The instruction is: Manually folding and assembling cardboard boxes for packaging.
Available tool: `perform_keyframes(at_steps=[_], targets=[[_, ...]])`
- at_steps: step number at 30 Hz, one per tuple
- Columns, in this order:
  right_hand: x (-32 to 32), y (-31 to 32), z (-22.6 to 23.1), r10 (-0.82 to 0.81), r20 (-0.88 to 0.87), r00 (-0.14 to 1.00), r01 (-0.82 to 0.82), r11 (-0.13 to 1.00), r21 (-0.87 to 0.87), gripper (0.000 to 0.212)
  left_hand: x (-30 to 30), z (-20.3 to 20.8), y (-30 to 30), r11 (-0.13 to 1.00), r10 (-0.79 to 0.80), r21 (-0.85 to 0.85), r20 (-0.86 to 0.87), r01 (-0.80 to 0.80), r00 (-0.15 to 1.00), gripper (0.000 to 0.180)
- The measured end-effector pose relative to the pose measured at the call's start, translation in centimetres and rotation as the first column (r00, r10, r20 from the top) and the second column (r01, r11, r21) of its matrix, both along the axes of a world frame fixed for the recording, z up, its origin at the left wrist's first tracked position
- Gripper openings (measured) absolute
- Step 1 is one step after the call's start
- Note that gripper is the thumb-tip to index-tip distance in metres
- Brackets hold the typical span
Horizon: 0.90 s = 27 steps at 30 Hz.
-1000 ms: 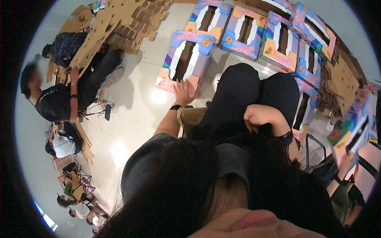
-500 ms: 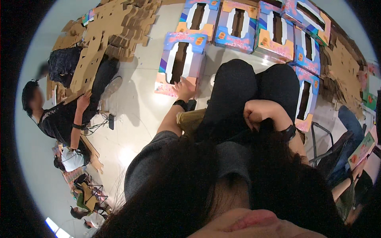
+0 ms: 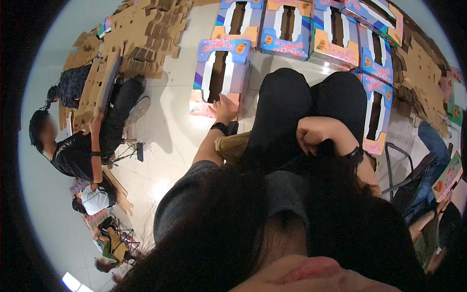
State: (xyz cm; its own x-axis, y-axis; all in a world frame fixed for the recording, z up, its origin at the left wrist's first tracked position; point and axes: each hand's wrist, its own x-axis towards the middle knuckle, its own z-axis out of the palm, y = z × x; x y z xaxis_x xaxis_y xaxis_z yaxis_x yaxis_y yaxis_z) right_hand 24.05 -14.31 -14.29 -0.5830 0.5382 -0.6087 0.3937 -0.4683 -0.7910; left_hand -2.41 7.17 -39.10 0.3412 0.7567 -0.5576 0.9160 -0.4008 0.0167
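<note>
My left hand [image 3: 224, 109] rests on the near right corner of a printed carton [image 3: 235, 82], with its fingers apart and reaching toward the white-framed long slot in the top. The carton is blue, purple and peach, and it lies on the floor in front of me to the left. Over my lap, my right hand [image 3: 311, 135] is curled into a loose fist, wrist bent, against my dark clothing. Nothing shows in its fingers. Both wrists wear dark bands.
Several similar cartons [image 3: 286, 36] stand beyond my knees and to the right. Flattened cardboard [image 3: 146, 29] is piled far left, more [image 3: 421, 80] at the right. A co-worker [image 3: 73, 153] sits at left handling cardboard; another person's hand [image 3: 442, 204] holds a printed piece at right.
My left hand stays on the carton, fingers slightly shifted, and my right hand stays curled. The co-worker at left has tilted a cardboard piece up. The view has shifted slightly.
</note>
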Motion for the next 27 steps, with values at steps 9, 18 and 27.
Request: perform_keyframes(at_steps=[9,18,27], targets=[[0.1,-0.1,0.3,0.007,-0.009,1.000,-0.007,1.000,0.014,0.027,0.4,-0.3,0.2,1.000,0.002,0.006,-0.005,-0.002,1.000,0.128],[0.1,0.0,-0.3,0.017,-0.037,0.999,-0.016,0.999,0.028,0.027,-0.1,-0.9,0.0,0.999,0.016,0.040,0.066,-0.018,0.998,0.129],[0.1,0.2,0.7,0.019,-0.051,0.999,-0.016,0.999,0.052,0.026,-0.9,-0.5,0.3,0.998,0.049,-0.040,0.122,-0.045,0.991,0.132]])
